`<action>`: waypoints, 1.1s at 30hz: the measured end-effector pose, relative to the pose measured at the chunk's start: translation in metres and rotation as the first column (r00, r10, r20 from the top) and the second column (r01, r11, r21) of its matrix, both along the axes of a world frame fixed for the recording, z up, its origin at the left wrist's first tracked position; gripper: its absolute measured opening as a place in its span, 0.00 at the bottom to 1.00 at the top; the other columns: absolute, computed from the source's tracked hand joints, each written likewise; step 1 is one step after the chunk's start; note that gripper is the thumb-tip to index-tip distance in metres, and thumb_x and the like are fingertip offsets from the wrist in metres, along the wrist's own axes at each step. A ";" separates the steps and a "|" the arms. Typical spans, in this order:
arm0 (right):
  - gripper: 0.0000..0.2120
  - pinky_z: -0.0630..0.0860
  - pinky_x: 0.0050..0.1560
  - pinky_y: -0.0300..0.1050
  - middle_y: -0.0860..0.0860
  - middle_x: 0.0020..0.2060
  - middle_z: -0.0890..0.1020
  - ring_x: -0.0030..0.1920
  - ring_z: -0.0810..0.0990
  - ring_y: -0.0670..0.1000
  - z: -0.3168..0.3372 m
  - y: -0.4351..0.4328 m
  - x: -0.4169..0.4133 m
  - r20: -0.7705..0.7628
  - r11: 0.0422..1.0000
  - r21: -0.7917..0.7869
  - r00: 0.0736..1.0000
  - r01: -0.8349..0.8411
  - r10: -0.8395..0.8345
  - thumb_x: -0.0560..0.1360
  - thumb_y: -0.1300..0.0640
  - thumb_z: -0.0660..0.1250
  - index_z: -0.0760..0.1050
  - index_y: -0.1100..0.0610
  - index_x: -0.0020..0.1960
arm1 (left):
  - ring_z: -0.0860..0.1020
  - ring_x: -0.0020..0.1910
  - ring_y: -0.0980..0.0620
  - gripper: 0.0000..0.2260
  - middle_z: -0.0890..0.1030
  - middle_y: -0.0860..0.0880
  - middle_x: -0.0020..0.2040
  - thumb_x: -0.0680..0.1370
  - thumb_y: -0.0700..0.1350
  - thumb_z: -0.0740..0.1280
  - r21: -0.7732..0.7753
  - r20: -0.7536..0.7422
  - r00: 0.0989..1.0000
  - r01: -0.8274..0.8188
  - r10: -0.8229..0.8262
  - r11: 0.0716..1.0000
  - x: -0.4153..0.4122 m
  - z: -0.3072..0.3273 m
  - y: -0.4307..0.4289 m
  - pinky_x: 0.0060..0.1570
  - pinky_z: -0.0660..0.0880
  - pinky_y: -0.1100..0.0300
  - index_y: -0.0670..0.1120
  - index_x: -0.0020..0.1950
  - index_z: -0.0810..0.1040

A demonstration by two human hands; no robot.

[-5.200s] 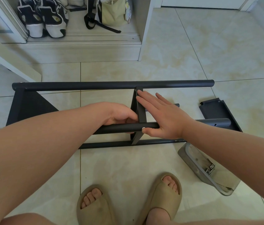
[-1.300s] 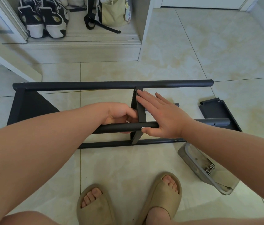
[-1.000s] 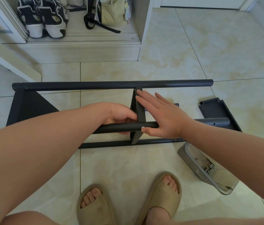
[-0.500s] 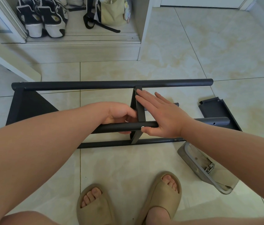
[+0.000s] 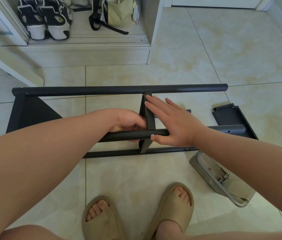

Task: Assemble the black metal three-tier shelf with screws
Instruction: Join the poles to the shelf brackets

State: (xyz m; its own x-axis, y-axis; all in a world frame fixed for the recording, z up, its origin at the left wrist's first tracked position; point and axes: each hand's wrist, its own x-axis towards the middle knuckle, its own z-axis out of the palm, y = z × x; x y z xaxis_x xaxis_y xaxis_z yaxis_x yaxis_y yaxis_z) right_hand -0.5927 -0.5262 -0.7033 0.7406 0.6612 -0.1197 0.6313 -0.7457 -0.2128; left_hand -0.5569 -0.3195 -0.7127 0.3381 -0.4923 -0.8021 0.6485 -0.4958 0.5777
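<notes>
My shelf frame (image 5: 119, 90) is matt black metal tube; the floor (image 5: 206, 58) is glossy cream tile; my slippers (image 5: 173, 203) look soft, matt foam.

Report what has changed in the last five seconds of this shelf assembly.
Nothing has visibly moved. The left hand still grips the black round metal tube beside the black flat metal crosspiece. The right hand still lies flat against that crosspiece. The grey plastic tray lies on the floor as before.
</notes>
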 end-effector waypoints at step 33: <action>0.46 0.43 0.81 0.50 0.50 0.83 0.47 0.82 0.47 0.50 0.003 0.001 0.000 -0.011 1.000 -0.014 1.000 -0.004 0.003 0.75 0.30 0.53 0.48 0.56 0.83 | 0.79 0.41 0.50 0.07 0.82 0.46 0.41 0.80 0.36 0.63 -0.029 -0.014 1.000 -0.009 0.008 1.000 0.000 0.001 0.002 0.52 0.75 0.53 0.44 0.50 0.79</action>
State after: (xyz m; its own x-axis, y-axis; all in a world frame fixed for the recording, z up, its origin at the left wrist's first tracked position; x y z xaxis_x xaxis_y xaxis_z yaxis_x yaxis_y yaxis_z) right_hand -0.5927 -0.5256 -0.6999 0.7370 0.6619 -0.1369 0.6316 -0.7465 -0.2092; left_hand -0.5571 -0.3174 -0.7115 0.3317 -0.5128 -0.7919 0.6606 -0.4730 0.5830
